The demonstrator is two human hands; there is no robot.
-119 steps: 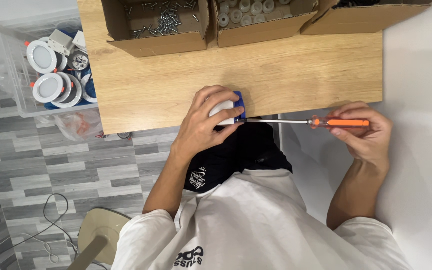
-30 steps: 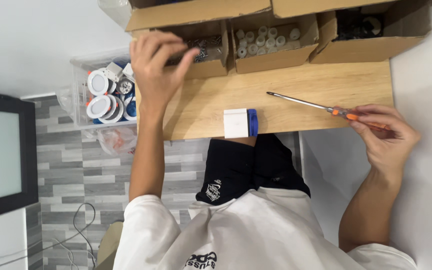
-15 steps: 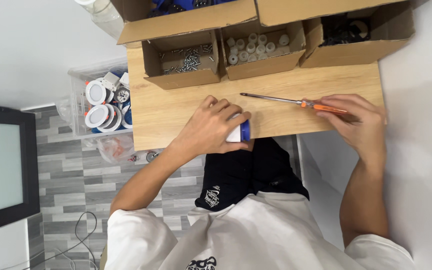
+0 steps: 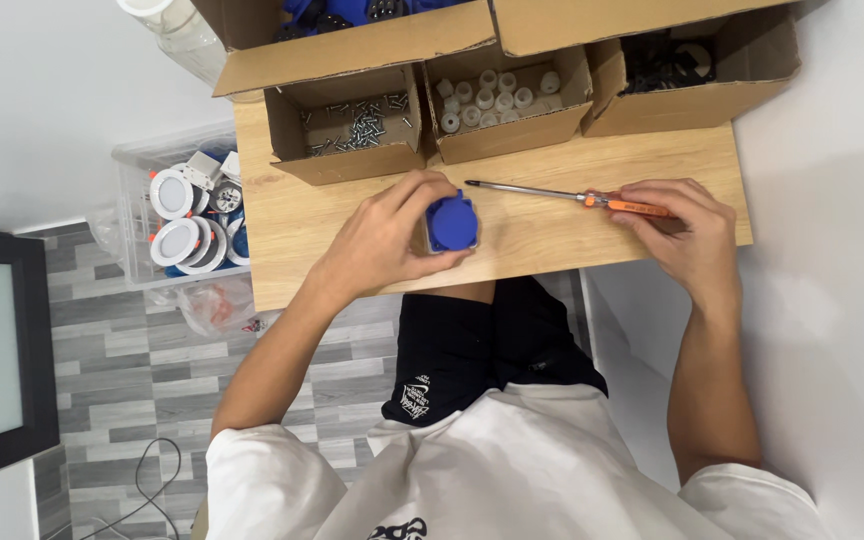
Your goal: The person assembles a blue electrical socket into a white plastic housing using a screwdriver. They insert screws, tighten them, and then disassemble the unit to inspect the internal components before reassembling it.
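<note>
A clear bin of white round fittings [image 4: 184, 228] sits left of the counter [image 4: 297, 235]; the left hand [image 4: 387, 240] grips a blue socket part [image 4: 451, 223], steadying it upright, while the right hand [image 4: 687, 232] clasps an orange-handled screwdriver [image 4: 572, 197] lying flat, tip pointing towards it

Light wooden table [image 4: 302, 215], narrow. Along its far edge stand three open cardboard boxes: screws box [image 4: 352, 125] left, white caps box [image 4: 497, 100] middle, black parts box [image 4: 687, 70] right. Orange-handled screwdriver [image 4: 572, 197] lies on the surface near the blue socket part [image 4: 451, 222].
</note>
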